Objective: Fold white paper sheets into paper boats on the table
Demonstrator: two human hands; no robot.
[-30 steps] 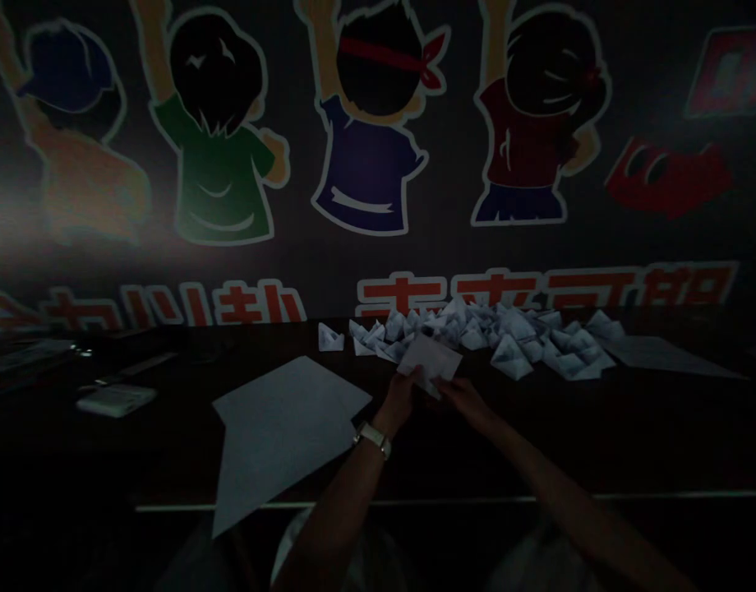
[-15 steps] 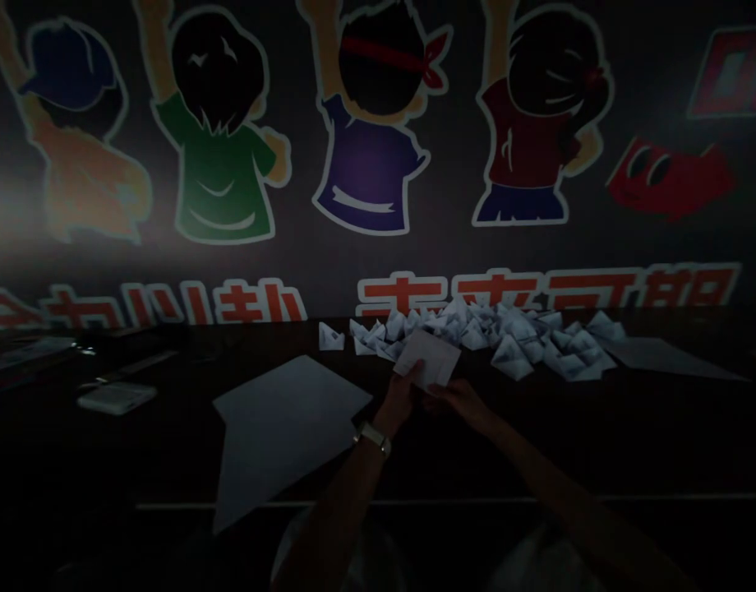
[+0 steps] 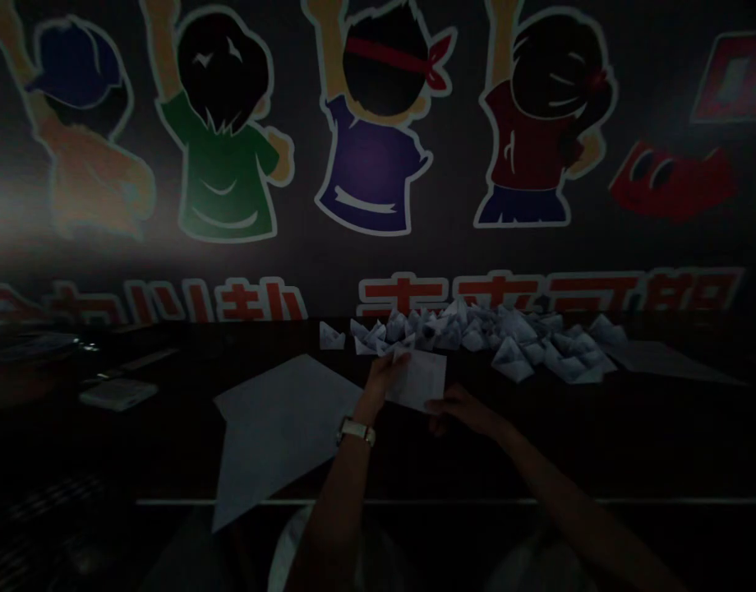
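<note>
A small white folded paper is held up over the dark table, between my two hands. My left hand, with a pale-banded watch on its wrist, grips the paper's left edge, thumb in front. My right hand pinches its lower right corner. Just beyond the paper lies a pile of white folded paper boats. Large white paper sheets lie to the left of my hands, one corner hanging past the table's front edge. The dim light hides the finer folds.
At the far left of the table rests a pale flat phone-like object, with dark clutter behind it. Another white sheet lies right of the boats. Behind the table stands a wall with painted cartoon figures and red lettering.
The folded paper has turned and come slightly lower and nearer. My left hand has shifted left, and my right hand has moved slightly down to its lower right corner.
</note>
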